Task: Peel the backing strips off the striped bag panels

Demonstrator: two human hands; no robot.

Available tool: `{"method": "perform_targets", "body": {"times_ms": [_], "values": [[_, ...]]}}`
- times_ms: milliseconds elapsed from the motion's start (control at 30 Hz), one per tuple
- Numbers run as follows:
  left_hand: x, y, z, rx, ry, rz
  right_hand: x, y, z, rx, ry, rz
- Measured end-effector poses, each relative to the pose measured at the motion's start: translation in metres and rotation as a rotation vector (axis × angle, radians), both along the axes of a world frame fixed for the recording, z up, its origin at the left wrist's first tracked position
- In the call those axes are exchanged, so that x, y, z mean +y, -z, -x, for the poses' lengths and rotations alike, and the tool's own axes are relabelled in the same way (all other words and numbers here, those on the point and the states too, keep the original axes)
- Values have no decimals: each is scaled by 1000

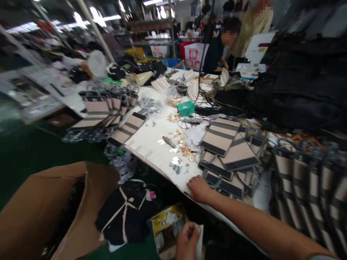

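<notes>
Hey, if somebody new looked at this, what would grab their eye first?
Probably the striped beige-and-black panels piled on the right part of the white table, with gold-coloured pieces scattered to their left. The bright green box farther back also stands out, as does the big open cardboard carton at lower left.

Workshop shown, like big factory room. Long white work table [145, 144] covered with flat striped pieces with loops [221, 135] and little gold metal bits [185, 150]. More tables [159, 37] set behind. Other worker [213, 54] seen at far end of table. Big tub [193, 54] marked in red. Cardboard box [29, 209] put on green floor [13, 148]. Far room lit by strip lights [153, 2].
</notes>
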State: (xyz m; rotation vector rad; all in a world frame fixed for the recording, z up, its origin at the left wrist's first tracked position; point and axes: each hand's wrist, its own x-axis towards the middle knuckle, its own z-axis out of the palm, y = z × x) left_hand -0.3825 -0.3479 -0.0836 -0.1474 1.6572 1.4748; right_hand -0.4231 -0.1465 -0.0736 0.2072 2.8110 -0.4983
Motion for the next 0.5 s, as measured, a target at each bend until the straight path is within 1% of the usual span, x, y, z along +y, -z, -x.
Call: {"method": "perform_targets", "body": {"times_ms": [100,167,233,300,367,400,500], "values": [[8,-13,10,-26,48,10,-3,-3,-15,-7,-13,-25],[16,-17,17,-55,86,18,-2,-4,-20,-21,-28,-30],[21,-18,20,-69,112,27,7,-7,-16,-14,-20,-10],[25,-19,22,-66,120,28,26,-13,2,9,81,-26],[27,-21,22,-46,117,17,54,-20,27,4,236,-100],[28,-22,22,-29,111,14,68,-23,39,-12,291,-137],[32,-29,18,61,54,111,101,-29,63,-63,356,-181]]}}
